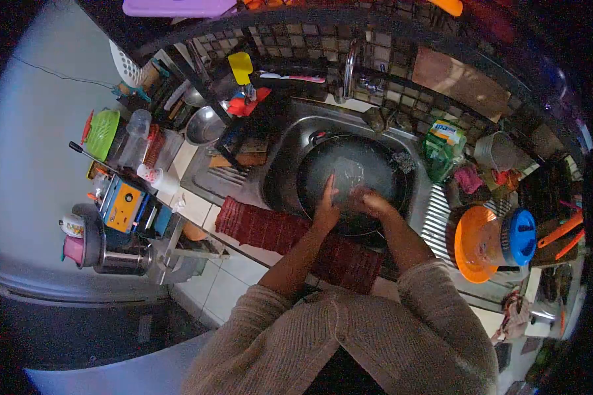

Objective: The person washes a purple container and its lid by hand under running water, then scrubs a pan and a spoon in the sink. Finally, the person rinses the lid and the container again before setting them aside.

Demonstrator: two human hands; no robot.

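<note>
A large, round, dark pan [349, 155] fills most of the steel sink [280, 174], with a pale, shiny patch on its surface. My left hand [327, 205] is over the pan's near left part, its fingers stretched out and holding nothing visible. To its right, my right hand [374, 203] is curled closed above the pan; whatever lies in its fingers, if anything, is hidden. A grey steel wool scrubber [402, 161] rests by the pan's right rim. Under my forearms, a dark red cloth [263, 226] lies along the counter's front edge.
Behind the sink rises a tap [350, 69]. On the right are a green pouch [443, 151], an orange plate [473, 240] and a blue-lidded clear container [520, 237]. To the left stand a metal bowl [206, 125] and a green basket [103, 133].
</note>
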